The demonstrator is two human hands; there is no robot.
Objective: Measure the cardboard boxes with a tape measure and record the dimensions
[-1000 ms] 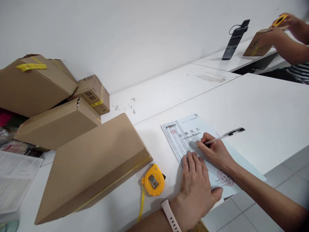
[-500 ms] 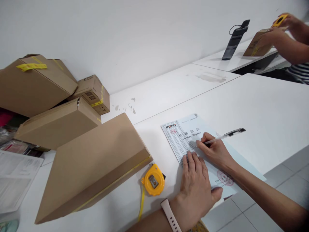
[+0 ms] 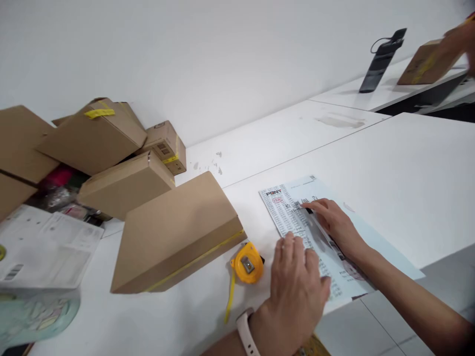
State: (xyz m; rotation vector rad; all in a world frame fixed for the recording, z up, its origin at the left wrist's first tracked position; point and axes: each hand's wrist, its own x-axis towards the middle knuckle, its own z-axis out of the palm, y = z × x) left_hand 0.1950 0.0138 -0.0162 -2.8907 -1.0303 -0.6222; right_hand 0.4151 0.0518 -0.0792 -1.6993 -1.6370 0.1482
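A light-blue testing report (image 3: 374, 232) lies on the white table in front of me. My right hand (image 3: 337, 225) is over its upper part, fingers closed on a pen (image 3: 327, 235) that slants down under the palm. My left hand (image 3: 297, 277) is open, fingers stretched forward at the report's left edge; whether it touches the paper I cannot tell. Just left of it lies a yellow tape measure (image 3: 248, 263) with a short length of tape drawn out. Beside that, a flat cardboard box (image 3: 178, 222) rests on the table.
Several cardboard boxes (image 3: 94, 141) are piled at the left by the wall. A white sheet (image 3: 48, 252) and a pale green item (image 3: 40, 314) lie at lower left. A dark bottle (image 3: 380, 66) stands at back right, near another person's hand (image 3: 458, 47) at a box (image 3: 423, 62).
The pen has swung from pointing up and right to lying under my right palm. My left hand has shifted left, off the middle of the report. The view has turned left.
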